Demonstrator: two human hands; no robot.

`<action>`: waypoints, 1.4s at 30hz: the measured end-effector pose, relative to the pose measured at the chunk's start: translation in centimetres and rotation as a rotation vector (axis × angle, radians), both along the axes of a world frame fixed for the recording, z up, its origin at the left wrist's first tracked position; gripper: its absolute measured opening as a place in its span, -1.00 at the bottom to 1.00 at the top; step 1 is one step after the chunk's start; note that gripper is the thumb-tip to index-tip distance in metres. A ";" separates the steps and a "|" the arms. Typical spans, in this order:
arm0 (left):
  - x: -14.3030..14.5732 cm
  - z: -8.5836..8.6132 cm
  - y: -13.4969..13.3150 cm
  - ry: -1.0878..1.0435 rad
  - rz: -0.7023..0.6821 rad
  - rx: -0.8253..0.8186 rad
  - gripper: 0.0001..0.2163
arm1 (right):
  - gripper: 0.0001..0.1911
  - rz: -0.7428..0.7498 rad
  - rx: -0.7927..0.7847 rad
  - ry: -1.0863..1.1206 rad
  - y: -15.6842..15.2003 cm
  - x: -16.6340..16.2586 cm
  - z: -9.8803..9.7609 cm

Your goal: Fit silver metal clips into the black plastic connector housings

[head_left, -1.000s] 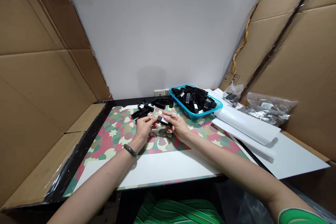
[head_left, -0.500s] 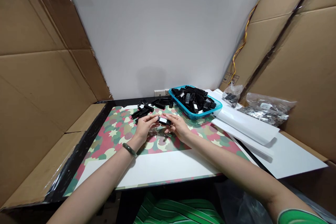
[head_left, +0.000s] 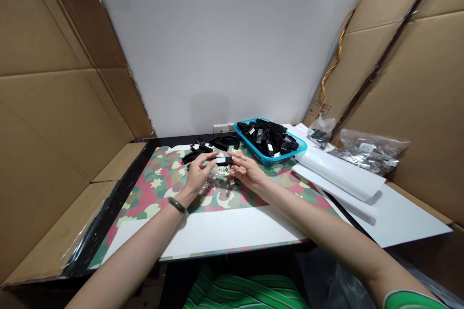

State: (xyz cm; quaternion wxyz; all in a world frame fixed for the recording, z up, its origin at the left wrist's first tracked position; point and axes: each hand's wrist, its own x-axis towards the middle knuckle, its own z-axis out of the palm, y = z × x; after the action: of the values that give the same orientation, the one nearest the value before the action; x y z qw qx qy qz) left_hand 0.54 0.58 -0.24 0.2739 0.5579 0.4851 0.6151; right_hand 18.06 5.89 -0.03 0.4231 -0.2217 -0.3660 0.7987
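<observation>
Brown cardboard (head_left: 47, 120) flanks the worktop (head_left: 116, 203), on which we see a patterned sheet (head_left: 139, 203) and a blue basket (head_left: 259, 156) heaped with black parts (head_left: 271, 137). Over the sheet, our left hand (head_left: 197, 173) and right hand (head_left: 250, 171) meet at a small black piece (head_left: 224, 161) with a white patch. It hangs level between them, with the left fingers pinching one end and the right fingers pinching the other. Below lie tiny shiny bits (head_left: 210, 183).

We judge the piece light and stiff, probably smooth plastic, a little slippery but not very fragile. The ends or long edges look best to take hold of, leaving the white patch free.

Our fingers cover both ends, and we cannot see its underside. The left hand partly hides a loose pile (head_left: 192, 156) behind it. The bits are too small for us to make out.
</observation>
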 end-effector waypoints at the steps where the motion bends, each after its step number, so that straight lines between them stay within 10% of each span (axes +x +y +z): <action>1: 0.1 0.2 -0.2 0.058 -0.009 0.060 -0.76 | -0.57 0.002 0.013 0.002 0.0 0.1 0.1; 11: -0.2 0.9 -0.7 0.366 -0.062 0.194 -0.75 | -0.58 0.025 0.181 -0.112 -0.4 -1.5 -0.1; 18: -2.1 -0.1 0.7 0.360 0.231 0.167 -0.83 | -0.94 0.099 1.078 -0.783 0.5 -1.7 -0.1; 22: -2.2 -0.2 0.7 0.420 0.251 0.179 -0.84 | -0.93 0.190 1.273 -0.945 0.3 -2.4 -0.5; 33: -2.0 -0.2 0.5 0.504 0.225 0.177 -0.84 | -0.90 0.193 1.178 -0.966 0.6 -2.8 -1.0; 42: -1.7 -0.1 0.4 0.418 0.212 0.148 -0.83 | -0.81 0.238 0.697 -0.504 1.1 -1.8 -1.3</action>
State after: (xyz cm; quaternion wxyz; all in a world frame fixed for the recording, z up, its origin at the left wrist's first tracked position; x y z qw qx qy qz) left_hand -1.13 0.99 -0.33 0.0601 0.6376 0.5408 0.5454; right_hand 16.24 6.94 -1.34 0.2750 -0.2100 -0.7279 0.5919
